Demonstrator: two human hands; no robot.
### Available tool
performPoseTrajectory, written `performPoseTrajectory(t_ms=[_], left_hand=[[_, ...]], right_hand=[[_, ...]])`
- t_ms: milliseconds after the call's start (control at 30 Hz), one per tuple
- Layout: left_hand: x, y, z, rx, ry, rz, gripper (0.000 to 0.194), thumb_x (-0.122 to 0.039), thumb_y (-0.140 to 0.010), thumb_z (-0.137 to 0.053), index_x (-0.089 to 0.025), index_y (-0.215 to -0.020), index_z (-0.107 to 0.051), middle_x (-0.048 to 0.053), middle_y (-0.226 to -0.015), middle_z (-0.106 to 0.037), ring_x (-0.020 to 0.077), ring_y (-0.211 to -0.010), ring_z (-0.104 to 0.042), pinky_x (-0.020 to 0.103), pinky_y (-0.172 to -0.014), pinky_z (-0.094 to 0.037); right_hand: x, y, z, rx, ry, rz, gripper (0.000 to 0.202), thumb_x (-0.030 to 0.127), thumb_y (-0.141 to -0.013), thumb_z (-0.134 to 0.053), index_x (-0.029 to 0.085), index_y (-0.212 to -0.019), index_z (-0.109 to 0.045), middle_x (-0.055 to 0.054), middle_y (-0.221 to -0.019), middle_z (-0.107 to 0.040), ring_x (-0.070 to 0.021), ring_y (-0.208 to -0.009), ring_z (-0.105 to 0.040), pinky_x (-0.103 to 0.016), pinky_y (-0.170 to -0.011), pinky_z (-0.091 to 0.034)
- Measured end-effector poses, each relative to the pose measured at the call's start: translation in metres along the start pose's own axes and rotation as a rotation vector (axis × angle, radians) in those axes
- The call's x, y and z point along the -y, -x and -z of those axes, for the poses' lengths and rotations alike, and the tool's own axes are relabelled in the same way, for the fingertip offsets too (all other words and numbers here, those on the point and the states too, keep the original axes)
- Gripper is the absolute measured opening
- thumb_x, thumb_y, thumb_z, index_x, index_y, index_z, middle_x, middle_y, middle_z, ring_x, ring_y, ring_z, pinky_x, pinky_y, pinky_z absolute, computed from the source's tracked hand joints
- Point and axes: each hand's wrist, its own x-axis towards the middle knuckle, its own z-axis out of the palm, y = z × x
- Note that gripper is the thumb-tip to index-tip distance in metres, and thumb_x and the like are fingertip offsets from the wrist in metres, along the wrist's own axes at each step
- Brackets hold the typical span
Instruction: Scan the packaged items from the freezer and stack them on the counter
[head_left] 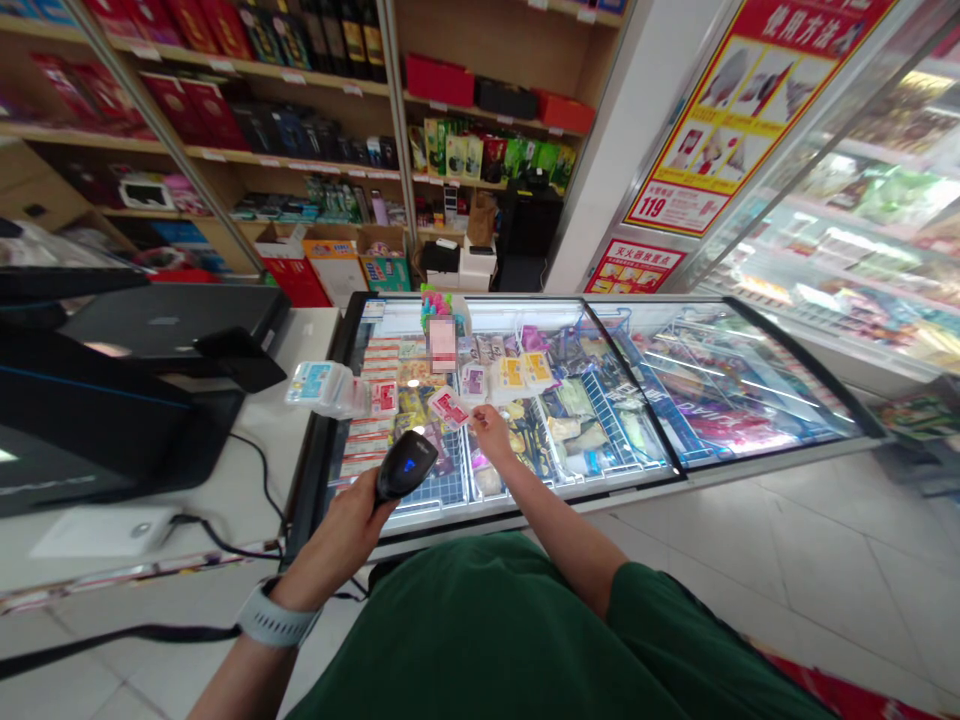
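Your left hand [352, 520] grips a scanner [406, 468] near the freezer's [309, 490] front-left corner, your right hand [492, 436] a red pack [448, 408].

At centre, the scanner [406, 466] is black and the packet [449, 408] red and white. The shirt [480, 640], bottom centre, is plain dark green; the watch strap [274, 616], lower left, pale grey.

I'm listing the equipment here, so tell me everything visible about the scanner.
The scanner is black and looks plastic, with a rounded head bearing a small blue light or mark. The left hand grips its handle, which is mostly hidden. Held above the glass-topped case, its head angles forward and right.
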Motion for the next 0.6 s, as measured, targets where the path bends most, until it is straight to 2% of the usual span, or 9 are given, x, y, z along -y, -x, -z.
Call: performPoseTrajectory(t_ms=[167, 400, 600], left_hand=[[0.004, 0.0, -0.002, -0.005, 0.022, 0.024, 0.039, -0.039, -0.087, -0.043, -0.016, -0.118, -0.049, 0.014, -0.113, -0.063, 0.0287, -0.105, -0.06, 0.042, -0.093, -0.044], [0.008, 0.0, -0.002, 0.001, 0.045, 0.029, 0.042, -0.041, -0.088, -0.044, -0.015, -0.121, -0.049, 0.014, -0.115, -0.063, 0.0284, -0.107, -0.06, 0.04, -0.093, -0.044], [0.008, 0.002, 0.001, -0.017, 0.025, 0.041, 0.041, -0.041, -0.087, -0.045, -0.016, -0.119, -0.051, 0.013, -0.111, -0.066, 0.0277, -0.104, -0.063, 0.038, -0.09, -0.047]], right_hand=[[0.001, -0.001, -0.002, -0.014, -0.079, -0.067, 0.013, 0.022, -0.075, -0.058, 0.021, -0.087, -0.059, 0.001, -0.081, -0.064, -0.0145, -0.072, -0.063, -0.029, -0.075, -0.051], [0.001, -0.015, -0.007, -0.086, -0.251, -0.288, 0.014, 0.03, -0.079, -0.054, 0.019, -0.086, -0.057, -0.001, -0.076, -0.067, -0.0129, -0.063, -0.064, -0.023, -0.059, -0.048], [0.011, -0.033, -0.01, -0.173, -0.347, -0.422, 0.016, 0.035, -0.081, -0.054, 0.02, -0.076, -0.053, -0.001, -0.064, -0.064, -0.0128, -0.058, -0.061, -0.021, -0.05, -0.043]])
